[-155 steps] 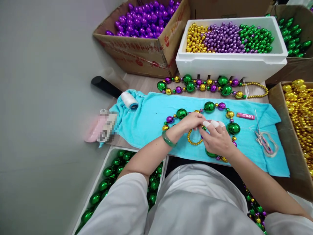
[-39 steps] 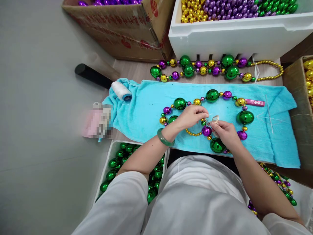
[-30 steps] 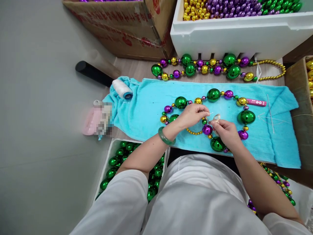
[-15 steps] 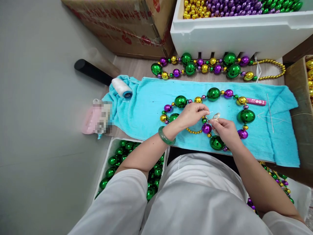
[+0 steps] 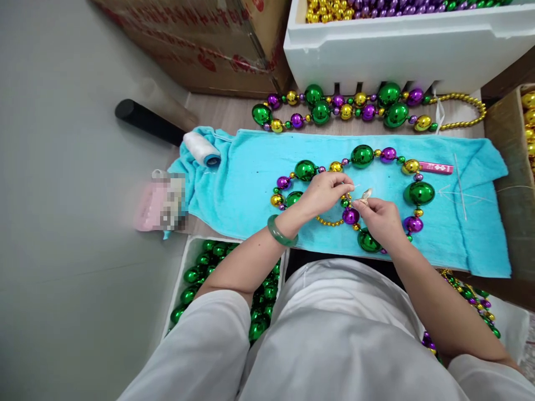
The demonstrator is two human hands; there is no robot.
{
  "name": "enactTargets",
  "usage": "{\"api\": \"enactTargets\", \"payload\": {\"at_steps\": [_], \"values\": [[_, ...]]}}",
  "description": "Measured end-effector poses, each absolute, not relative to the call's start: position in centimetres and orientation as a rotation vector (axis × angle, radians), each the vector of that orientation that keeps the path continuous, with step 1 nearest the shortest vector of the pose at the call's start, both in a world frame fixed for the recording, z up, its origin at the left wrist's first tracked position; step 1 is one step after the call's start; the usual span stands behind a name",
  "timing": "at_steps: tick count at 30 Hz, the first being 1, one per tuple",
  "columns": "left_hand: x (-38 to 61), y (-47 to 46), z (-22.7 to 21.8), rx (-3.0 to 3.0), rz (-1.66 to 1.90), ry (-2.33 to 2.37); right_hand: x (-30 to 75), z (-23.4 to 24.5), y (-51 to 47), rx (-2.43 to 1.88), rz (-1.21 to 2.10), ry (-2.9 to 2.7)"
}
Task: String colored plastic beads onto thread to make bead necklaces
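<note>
My left hand (image 5: 332, 189) pinches a short end of white thread above the bead necklace (image 5: 361, 157), near its small gold and green beads. Just right of it, my right hand (image 5: 381, 218) is closed on what looks like a pair of small scissors (image 5: 366, 196) with pale wrapped handles. Their tips point left, close to the left fingertips; the fingers partly hide them. Large green, purple and gold beads of the necklace form a loop on the turquoise towel (image 5: 251, 184). A string of small gold beads (image 5: 330, 221) lies under my left wrist.
A second bead necklace (image 5: 321, 112) lies behind the towel, before a white foam box (image 5: 397, 58) of beads. A thread spool (image 5: 201, 149) sits at left, a pink packet (image 5: 437, 167) at right. Cardboard boxes (image 5: 200, 50) and a tray of green beads (image 5: 190, 275) stand around.
The view has shifted slightly. The scissors have turned a little in my right hand and their upper handle now looks narrower. My left hand keeps its pinch on the thread.
</note>
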State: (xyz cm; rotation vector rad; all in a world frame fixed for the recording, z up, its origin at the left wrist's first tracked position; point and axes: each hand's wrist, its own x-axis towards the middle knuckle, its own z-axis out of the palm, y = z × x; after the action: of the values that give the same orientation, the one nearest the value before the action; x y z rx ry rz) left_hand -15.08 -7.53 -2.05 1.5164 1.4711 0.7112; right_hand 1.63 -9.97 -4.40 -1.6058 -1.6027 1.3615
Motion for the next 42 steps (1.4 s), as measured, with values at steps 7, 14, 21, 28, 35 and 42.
{"api": "enactTargets", "payload": {"at_steps": [7, 14, 21, 28, 35, 42], "values": [[-15.5, -7.4, -2.6, 1.294, 0.689, 1.406, 4.1, -3.4, -9.7, -1.600, 1.400, -1.612], [-16.8, -7.3, -3.2, 1.399, 0.650, 1.251, 13.2, -4.2, -8.5, -2.200, 0.208, -1.543], [-16.9, -7.3, -3.6, 1.274, 0.716, 1.228, 17.9, -4.6, -8.5, -2.357, -0.147, -1.892], [-16.1, -8.2, -3.1, 1.159, 0.878, 1.232, 16.1, -3.2, -0.9, -1.946, 0.017, -2.340], [-16.6, -9.9, -3.6, 1.059, 1.064, 1.221, 15.4, -5.1, 4.0, -1.766, 0.108, -2.754], [-16.6, -10.5, -3.7, 1.003, 1.106, 1.217, 13.2, -0.9, 0.9, -1.343, 0.832, -2.017]]}}
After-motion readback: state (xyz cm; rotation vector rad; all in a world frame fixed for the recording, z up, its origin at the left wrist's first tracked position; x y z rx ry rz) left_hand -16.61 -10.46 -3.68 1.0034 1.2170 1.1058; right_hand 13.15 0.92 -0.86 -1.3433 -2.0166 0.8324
